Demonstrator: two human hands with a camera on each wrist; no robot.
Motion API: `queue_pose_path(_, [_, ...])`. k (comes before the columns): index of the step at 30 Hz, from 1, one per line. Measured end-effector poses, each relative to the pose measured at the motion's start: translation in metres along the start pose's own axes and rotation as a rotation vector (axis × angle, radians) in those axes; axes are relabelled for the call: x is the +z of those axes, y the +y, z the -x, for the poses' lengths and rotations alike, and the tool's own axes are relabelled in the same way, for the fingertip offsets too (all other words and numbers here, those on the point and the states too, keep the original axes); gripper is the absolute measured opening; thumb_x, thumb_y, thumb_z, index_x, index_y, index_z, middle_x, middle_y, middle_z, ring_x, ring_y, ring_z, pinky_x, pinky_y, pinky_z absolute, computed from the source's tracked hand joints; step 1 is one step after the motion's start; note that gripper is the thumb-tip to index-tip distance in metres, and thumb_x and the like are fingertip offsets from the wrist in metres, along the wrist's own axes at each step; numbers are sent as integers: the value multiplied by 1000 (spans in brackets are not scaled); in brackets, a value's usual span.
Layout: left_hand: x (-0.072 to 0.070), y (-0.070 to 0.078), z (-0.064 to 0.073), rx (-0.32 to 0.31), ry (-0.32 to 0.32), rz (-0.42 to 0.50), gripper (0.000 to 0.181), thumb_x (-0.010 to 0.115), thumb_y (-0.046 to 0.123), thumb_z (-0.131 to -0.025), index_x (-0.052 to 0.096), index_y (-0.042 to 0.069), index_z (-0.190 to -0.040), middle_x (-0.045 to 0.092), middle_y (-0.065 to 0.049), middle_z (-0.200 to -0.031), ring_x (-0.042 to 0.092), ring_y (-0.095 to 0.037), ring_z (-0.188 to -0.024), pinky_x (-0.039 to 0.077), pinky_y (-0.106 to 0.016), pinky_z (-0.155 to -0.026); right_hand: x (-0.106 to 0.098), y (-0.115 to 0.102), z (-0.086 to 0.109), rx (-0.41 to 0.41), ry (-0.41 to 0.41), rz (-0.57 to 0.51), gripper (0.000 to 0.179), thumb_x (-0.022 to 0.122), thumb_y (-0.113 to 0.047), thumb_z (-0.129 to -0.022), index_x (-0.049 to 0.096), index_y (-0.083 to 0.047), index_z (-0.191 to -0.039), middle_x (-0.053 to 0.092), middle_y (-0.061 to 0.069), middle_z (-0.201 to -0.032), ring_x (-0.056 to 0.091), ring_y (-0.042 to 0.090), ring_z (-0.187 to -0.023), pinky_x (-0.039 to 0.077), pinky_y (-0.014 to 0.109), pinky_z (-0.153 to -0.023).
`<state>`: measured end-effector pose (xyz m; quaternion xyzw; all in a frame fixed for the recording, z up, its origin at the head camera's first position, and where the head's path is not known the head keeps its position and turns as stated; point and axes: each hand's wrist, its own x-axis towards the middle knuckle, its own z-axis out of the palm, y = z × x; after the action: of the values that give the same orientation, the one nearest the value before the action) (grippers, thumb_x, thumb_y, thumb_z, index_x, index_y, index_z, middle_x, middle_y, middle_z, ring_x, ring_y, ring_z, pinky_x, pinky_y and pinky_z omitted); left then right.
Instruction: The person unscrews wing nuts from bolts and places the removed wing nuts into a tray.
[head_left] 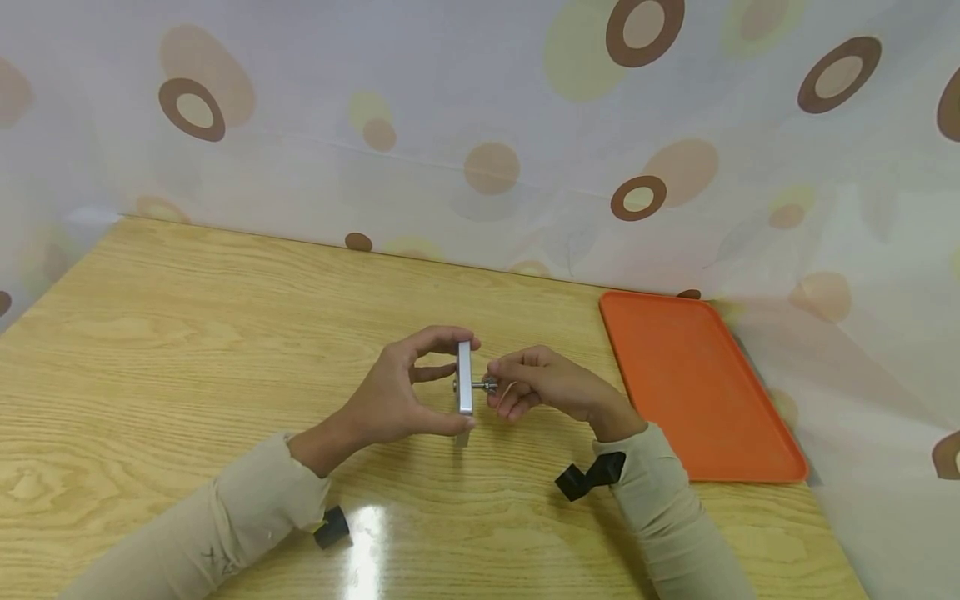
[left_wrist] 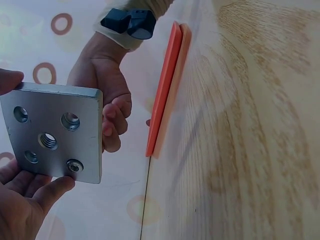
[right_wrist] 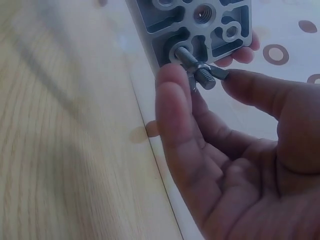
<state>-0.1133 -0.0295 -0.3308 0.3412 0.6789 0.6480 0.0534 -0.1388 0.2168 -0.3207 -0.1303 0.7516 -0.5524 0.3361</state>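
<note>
My left hand (head_left: 393,392) holds a square silver metal plate (head_left: 465,379) on edge above the table, thumb and fingers at opposite edges. In the left wrist view, the plate's flat face (left_wrist: 50,120) shows a threaded centre hole and corner holes, with a round bolt head (left_wrist: 75,165) in one corner. From the ribbed back, seen in the right wrist view, the threaded bolt (right_wrist: 186,57) sticks out with a wing nut (right_wrist: 218,73) near its free end. My right hand (head_left: 555,385) pinches the wing nut between thumb and fingers.
An orange tray (head_left: 682,383) lies on the wood-grain table (head_left: 225,333), to the right of my hands. A patterned cloth (head_left: 450,125) hangs behind the table and along its right side. Black wrist devices (head_left: 588,477) sit at my sleeves.
</note>
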Motion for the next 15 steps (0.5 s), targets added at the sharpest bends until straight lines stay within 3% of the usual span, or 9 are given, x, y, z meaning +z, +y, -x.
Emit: queue_pose_path(15, [0, 0, 0, -4, -4, 1, 75, 86, 0, -69, 53, 4, -135, 59, -14, -136, 55, -29, -126, 56, -44, -104, -5, 2, 3, -102, -69, 6, 31, 57, -13, -100, 56, 11, -120, 69, 0, -91, 69, 12, -80, 64, 31, -77])
